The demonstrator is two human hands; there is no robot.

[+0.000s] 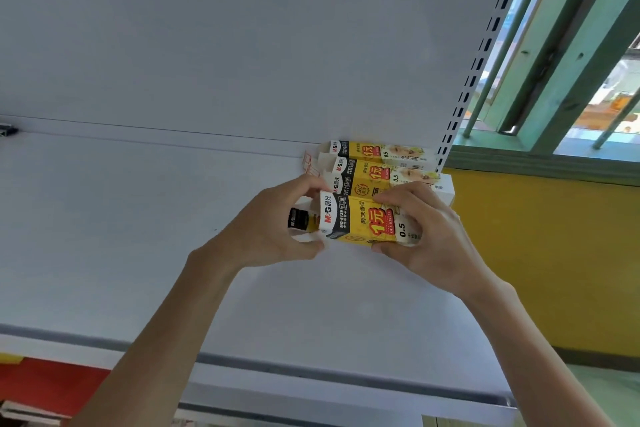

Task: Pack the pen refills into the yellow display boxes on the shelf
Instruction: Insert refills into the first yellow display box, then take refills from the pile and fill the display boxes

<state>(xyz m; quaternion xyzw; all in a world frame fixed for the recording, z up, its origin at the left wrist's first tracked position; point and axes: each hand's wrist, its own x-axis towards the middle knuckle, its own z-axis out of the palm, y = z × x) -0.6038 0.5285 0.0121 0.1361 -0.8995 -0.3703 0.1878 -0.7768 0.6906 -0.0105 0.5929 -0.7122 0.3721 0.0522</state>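
On the white shelf [138, 218], rear yellow display boxes [377, 151] lie with their contents unseen. The third box [363, 222] is held just above the shelf. The right hand [426, 232] has its fingers curled round the box's closed end, and the left hand [270, 229] grips the open end. Black pen refills [298, 218] protrude there, so packing looks unfinished.

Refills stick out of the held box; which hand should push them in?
Left, probably: left hand holds the open end beside the refills; right hand grips the box opposite.

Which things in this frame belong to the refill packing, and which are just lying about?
Job: held yellow box; black refills poking from its left end; left hand and right hand gripping it; other yellow boxes behind; shelf.
Lying about: small dark object at the shelf's far left; window frame.
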